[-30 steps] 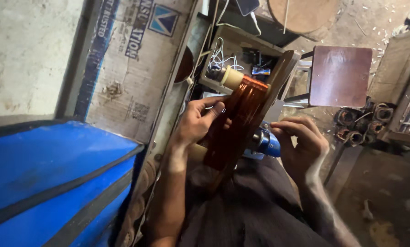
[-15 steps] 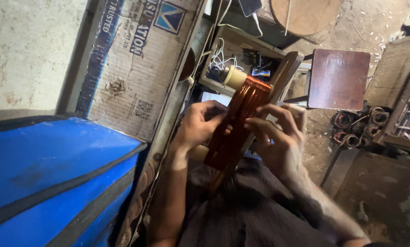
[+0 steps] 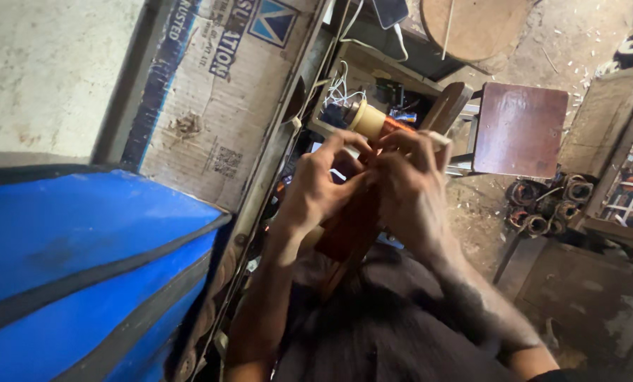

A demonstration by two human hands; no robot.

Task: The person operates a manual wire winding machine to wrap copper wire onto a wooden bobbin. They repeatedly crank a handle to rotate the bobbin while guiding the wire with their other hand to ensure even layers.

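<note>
A long reddish-brown copper wire coil (image 3: 352, 226) stands tilted in front of my chest. My left hand (image 3: 323, 187) grips its left side near the top, fingers curled over the upper end. Closed around the top right of the coil, my right hand (image 3: 408, 187) has its fingers meeting those of the left. Both hands hide most of the coil's upper half. Just beyond the fingertips sits a cream-coloured spool (image 3: 367, 119) on a small wooden stand with white wires.
A blue bag or drum (image 3: 83, 255) fills the lower left. A worn cardboard sheet (image 3: 217, 106) leans behind it. On the right are a dark red square board (image 3: 520, 129), several wound coils (image 3: 542, 209) on the dusty floor, and wooden boxes (image 3: 592, 283).
My right hand has come up from beside a blue object low on the coil to its top, meeting the left hand. The blue object is hidden now.
</note>
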